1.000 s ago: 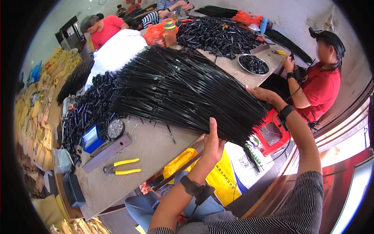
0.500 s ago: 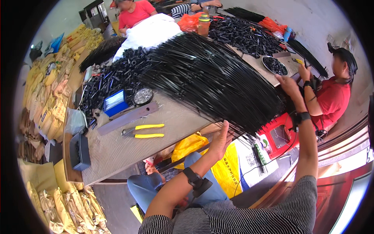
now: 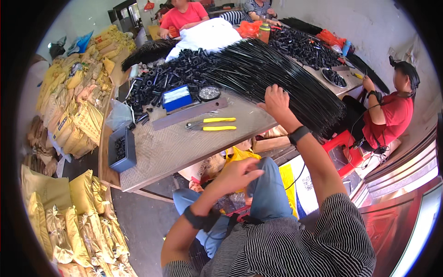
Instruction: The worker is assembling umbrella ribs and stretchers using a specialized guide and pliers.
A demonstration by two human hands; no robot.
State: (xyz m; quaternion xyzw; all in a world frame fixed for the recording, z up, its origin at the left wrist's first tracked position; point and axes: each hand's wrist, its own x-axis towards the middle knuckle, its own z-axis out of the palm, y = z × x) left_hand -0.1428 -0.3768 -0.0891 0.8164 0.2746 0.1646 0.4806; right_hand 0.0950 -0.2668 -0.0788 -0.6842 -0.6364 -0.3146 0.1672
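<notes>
A large pile of long, thin black rods [image 3: 295, 81] lies across the table. My right hand [image 3: 277, 100] is palm down against the near edge of that pile, thumb apart from the fingers; nothing gripped shows in it. My left hand [image 3: 239, 175] hovers over my lap, below the table's front edge, with its fingers apart and nothing in them. Yellow-handled pliers [image 3: 217, 124] lie on the table, left of my right hand. Behind the pliers are a flat grey metal bar [image 3: 187, 113], a blue box of pale thin sticks [image 3: 177, 98] and a round dish of small shiny pieces [image 3: 209, 93].
Short black tubular parts [image 3: 170, 74] are heaped at the table's left. A grey bin [image 3: 122, 150] sits at the left corner. Yellow sacks [image 3: 76, 92] are stacked on the left. A co-worker in red [image 3: 392, 115] sits at the right, others across the table. A red stool [image 3: 341, 147] stands nearby.
My view has shifted left. My left hand has dropped from the rods' near end to above my lap. My right hand has come from the pile's right end to its near edge.
</notes>
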